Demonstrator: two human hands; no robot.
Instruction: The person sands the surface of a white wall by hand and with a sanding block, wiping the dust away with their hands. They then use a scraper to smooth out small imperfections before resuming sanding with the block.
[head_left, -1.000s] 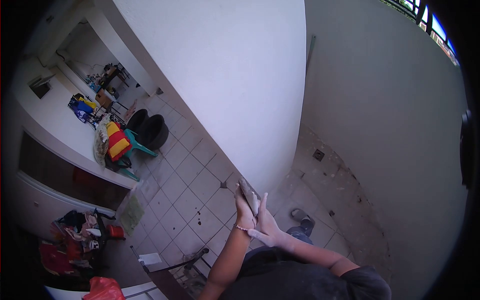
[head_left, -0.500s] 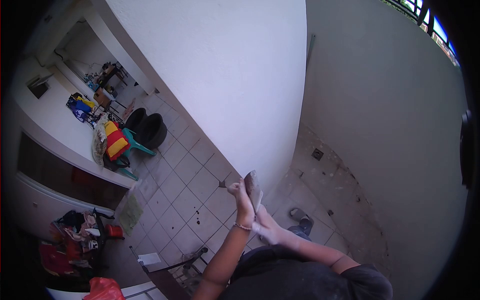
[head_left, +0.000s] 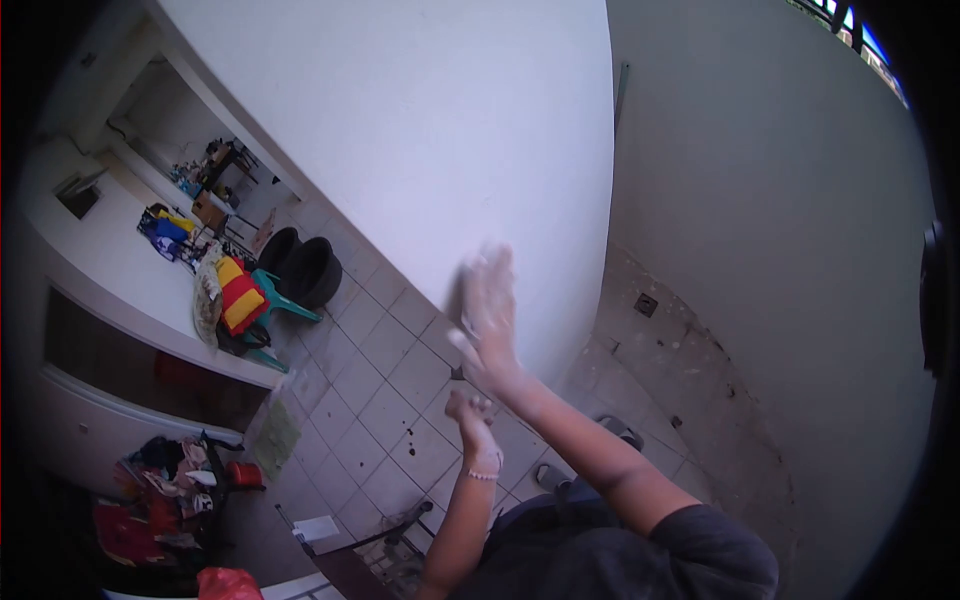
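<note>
My right hand (head_left: 490, 310), coated in white dust, lies against the lower white wall (head_left: 400, 130) near its slanted edge. Its fingers are straight and close together, slightly smeared by motion. Along its left side shows a dark strip of what looks like the grey-brown flat pad (head_left: 456, 298), pressed between palm and wall; most of it is hidden. Lower down, my left hand (head_left: 470, 412) hangs over the tiles, apart from the wall. A beaded bracelet (head_left: 484, 475) circles that wrist. The left fingers are curled in, and nothing shows in them.
A tiled floor (head_left: 385, 350) lies below. Dark tubs (head_left: 312, 275) and a green chair (head_left: 285, 305) with a red-yellow cushion stand left. Piled clothes (head_left: 170, 480) are lower left, a dark-framed chair (head_left: 350, 560) close by. A curved grey wall (head_left: 760, 200) rises right.
My right hand has moved up from beside the left hand onto the wall. The left hand held the pad upright before; it has let go and dropped slightly lower.
</note>
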